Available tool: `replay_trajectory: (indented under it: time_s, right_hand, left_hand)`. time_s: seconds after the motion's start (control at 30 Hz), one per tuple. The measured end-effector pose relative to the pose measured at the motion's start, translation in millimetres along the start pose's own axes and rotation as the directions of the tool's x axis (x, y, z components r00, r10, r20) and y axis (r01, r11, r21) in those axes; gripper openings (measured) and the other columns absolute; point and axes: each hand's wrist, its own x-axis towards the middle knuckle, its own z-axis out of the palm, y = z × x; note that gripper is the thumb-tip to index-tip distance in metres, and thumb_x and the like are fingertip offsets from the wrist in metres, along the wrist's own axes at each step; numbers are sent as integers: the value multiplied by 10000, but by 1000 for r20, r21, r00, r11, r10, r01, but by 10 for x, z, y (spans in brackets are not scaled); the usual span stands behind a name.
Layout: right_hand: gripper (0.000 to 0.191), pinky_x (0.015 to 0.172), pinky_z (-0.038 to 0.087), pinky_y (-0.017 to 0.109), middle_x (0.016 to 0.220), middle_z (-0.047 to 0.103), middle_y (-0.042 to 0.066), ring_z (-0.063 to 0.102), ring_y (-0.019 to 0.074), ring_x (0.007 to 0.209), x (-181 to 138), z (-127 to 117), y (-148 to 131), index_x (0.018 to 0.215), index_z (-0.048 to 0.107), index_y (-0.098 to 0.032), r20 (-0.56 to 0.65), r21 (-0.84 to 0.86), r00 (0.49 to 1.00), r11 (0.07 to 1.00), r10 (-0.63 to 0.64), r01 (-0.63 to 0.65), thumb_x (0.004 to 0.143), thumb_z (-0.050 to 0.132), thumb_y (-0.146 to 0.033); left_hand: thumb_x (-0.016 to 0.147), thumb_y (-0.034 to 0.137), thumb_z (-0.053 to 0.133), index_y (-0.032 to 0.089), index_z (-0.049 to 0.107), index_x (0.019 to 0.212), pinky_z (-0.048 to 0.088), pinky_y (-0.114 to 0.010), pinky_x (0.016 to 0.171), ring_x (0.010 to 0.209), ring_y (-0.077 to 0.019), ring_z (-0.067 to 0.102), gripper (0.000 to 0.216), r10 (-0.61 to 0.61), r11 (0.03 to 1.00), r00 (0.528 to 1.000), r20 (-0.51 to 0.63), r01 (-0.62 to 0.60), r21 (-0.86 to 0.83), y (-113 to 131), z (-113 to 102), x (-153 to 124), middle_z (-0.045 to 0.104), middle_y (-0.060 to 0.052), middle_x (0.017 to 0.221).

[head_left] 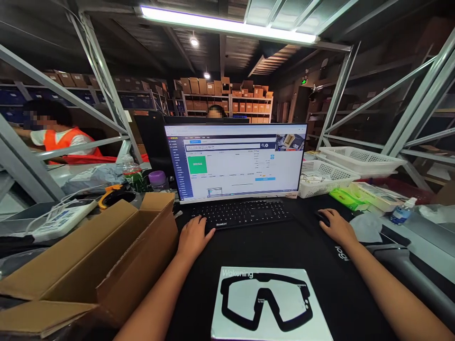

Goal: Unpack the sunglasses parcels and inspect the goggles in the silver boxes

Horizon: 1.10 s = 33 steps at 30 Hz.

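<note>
We appear to be at the computer-input step. Our left hand (194, 238) lies at the left end of the keyboard (245, 215), fingers released; our right hand (337, 228) grasps the mouse (322, 218). The white box (265, 300) lies near, on the surface (256, 247). Further input calls for light finger pressure.

Two white baskets (320, 188) at the far right corner of the desk (305, 237); nearer, green packet (346, 199), spray bottle (401, 214); far left, purple lid (158, 178).

"Wakening" on the white box (266, 305), "logi" on the black mat (256, 246), seemingly "Boseton" on the keyboard (245, 213)
</note>
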Motion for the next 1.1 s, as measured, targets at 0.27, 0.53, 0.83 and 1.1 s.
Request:
replay_trajectory:
  time_s: [0.27,0.53,0.83,1.1]
  right_hand:
    - [400,1061,476,439,1318,551,128,605,294,1210,-2,72,45,1263,645,-231,-12,-7,1000,1000,-15,14,888,527,-309]
    - [439,1057,480,404,1278,573,113,617,274,1188,-7,27,11,1305,608,-234,-18,11,1000,1000,-26,26,880,526,-308]
    - [463,995,530,440,1315,578,133,642,294,1152,-6,-3,22,1353,592,-226,25,26,1000,1000,11,-12,936,517,-415]
    - [471,998,544,475,1417,538,150,605,326,1244,33,93,70,1354,623,-239,33,40,999,999,-10,9,962,485,-459]
  left_hand:
    - [967,413,525,97,611,1307,449,-459,1091,1311,-339,550,472,0,1000,1000,-6,0,-8,-5,23,-2,587,-220,1415]
    - [958,403,549,116,621,1293,446,-460,1090,1316,-341,549,447,-2,999,1000,-21,1,-33,-7,24,-5,590,-212,1410]
    - [961,408,548,103,622,1282,445,-453,1082,1295,-340,561,449,-1,999,1000,-7,0,-42,-7,2,-5,594,-216,1401]
    - [956,411,557,126,631,1270,436,-454,1087,1285,-332,566,431,-2,999,1000,-20,1,-41,-5,6,-16,601,-203,1391]
